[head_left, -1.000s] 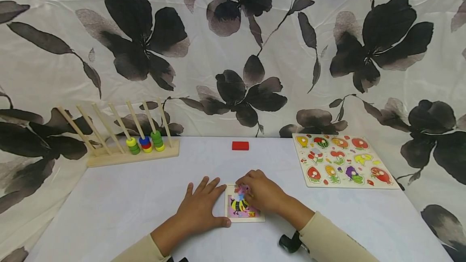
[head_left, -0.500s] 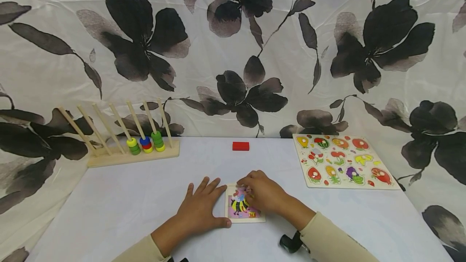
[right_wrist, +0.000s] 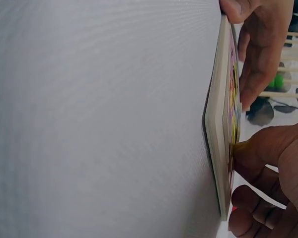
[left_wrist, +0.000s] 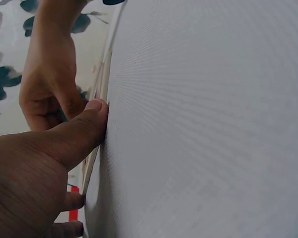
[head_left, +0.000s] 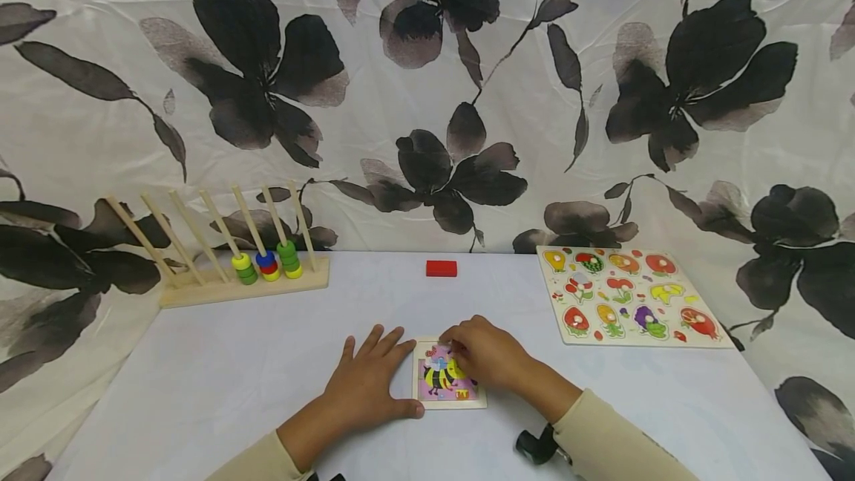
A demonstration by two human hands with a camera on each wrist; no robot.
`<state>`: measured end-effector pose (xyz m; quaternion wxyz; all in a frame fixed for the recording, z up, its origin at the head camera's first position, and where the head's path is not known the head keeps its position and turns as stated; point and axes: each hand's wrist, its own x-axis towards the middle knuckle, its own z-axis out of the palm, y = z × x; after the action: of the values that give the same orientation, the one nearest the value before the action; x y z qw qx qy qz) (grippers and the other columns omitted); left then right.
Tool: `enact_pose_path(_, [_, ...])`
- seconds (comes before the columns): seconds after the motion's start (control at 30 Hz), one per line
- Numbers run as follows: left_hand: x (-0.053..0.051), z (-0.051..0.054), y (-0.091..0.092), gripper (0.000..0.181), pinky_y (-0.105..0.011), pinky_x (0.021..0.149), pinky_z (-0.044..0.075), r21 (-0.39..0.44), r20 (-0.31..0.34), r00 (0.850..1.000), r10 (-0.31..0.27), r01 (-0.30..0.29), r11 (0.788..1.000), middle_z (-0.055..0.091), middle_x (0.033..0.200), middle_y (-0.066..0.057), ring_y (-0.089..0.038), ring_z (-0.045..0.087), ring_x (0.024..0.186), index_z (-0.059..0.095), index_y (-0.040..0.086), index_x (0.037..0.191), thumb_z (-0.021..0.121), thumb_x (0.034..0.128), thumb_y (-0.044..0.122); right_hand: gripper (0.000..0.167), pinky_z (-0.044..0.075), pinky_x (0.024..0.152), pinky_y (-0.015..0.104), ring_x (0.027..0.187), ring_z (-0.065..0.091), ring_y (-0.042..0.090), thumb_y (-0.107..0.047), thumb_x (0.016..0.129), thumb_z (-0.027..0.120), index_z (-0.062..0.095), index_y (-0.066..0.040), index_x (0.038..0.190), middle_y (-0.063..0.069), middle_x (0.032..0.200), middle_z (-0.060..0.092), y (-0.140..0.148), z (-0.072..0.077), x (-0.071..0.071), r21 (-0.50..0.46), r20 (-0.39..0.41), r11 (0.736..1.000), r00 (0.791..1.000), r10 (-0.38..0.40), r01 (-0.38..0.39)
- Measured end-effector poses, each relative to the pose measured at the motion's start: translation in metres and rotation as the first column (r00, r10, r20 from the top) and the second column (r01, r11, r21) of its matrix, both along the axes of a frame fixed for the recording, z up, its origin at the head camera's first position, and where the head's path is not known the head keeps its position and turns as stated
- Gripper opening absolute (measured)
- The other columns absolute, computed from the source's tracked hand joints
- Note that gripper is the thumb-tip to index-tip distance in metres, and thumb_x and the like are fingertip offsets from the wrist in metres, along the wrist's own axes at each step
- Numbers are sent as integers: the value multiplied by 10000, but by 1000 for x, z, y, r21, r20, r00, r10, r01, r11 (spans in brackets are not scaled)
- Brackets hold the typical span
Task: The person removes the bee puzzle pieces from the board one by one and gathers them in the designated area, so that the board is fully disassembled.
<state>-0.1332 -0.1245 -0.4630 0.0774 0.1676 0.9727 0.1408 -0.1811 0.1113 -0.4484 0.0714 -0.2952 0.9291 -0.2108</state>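
Observation:
A small square jigsaw puzzle (head_left: 441,392) with a bee picture in a pale wooden frame lies flat on the white table. My left hand (head_left: 367,384) rests at its left edge, fingers spread and thumb at the near corner. My right hand (head_left: 490,355) bends over the puzzle's upper right part, its fingers covering that corner. In the right wrist view, the right thumb and forefinger come together at the puzzle's face and pinch at a puzzle piece (right_wrist: 237,145), of which only a yellow bit shows. The rest of that piece is hidden.
A wooden peg stand (head_left: 200,288) with coloured rings is at the back left. A red block (head_left: 441,269) lies at the back centre. At the right is a fruit puzzle board (head_left: 628,295). A dark object (head_left: 534,447) sits by the right sleeve.
My right hand has shifted slightly right and toward me over the puzzle, uncovering more of the bee's yellow part. The left hand has stayed still.

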Motion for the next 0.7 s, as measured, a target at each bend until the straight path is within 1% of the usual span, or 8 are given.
enact_pose_path(0.33, [-1, 0, 0, 1004, -751, 1130, 128, -1, 7, 1000, 0, 0, 1000, 380, 1622, -74, -398, 218, 1524, 519, 207, 1513, 798, 700, 725, 285, 516, 737, 261, 889, 522, 97, -148, 911, 732, 744, -145, 1196, -124, 886, 601, 0, 0, 0, 15, 7, 1000, 1000, -9, 9])
enact_pose_path(0.5, [-1, -1, -1, 1008, -753, 1129, 124, 3, 4, 1000, -7, 7, 1000, 379, 1624, -72, -398, 218, 1524, 513, 211, 1518, 791, 702, 733, 284, 505, 731, 284, 890, 517, 105, -257, 895, 764, 756, -133, 1151, -112, 879, 599, 0, 0, 1, 32, -5, 999, 1000, -19, 19])
enact_pose_path(0.6, [-1, -1, -1, 1006, -752, 1130, 121, 5, 6, 1000, -7, 7, 1000, 378, 1624, -70, -395, 217, 1525, 513, 215, 1518, 793, 702, 731, 312, 481, 701, 277, 857, 505, 101, -337, 875, 797, 755, -134, 1108, -123, 830, 565, -1, 0, 1, 40, -6, 999, 1000, -29, 29])
enact_pose_path(0.7, [-1, -1, -1, 1003, -749, 1132, 118, 8, 7, 1000, -6, 6, 1000, 379, 1623, -71, -394, 216, 1526, 513, 213, 1518, 798, 703, 723, 318, 469, 679, 267, 834, 496, 94, -369, 863, 813, 750, -140, 1074, -129, 799, 540, -3, -1, 1, 45, -9, 998, 999, -34, 34])
